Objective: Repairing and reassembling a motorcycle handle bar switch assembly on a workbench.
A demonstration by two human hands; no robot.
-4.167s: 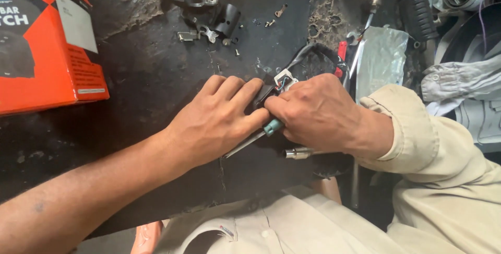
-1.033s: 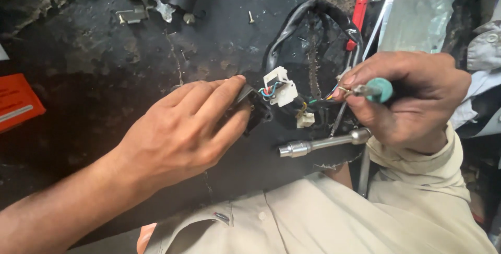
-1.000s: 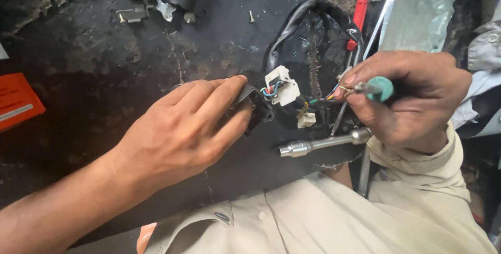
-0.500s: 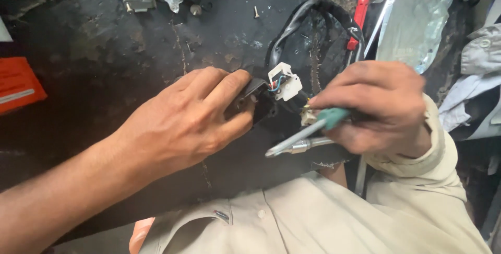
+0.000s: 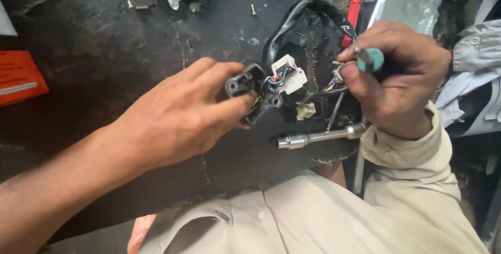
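Fingers of the left hand pinch a black plastic switch housing, its wires running right toward the right hand, fisted around a green-handled screwdriver.

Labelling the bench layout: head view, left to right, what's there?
Orange box → left hand → black switch housing → white connector → socket wrench → right hand gripping green-handled screwdriver.

We see a black plastic switch housing tilted on the dark bench, coloured wires running to a white connector just beside it; a green-handled screwdriver stands nearly upright nearby.
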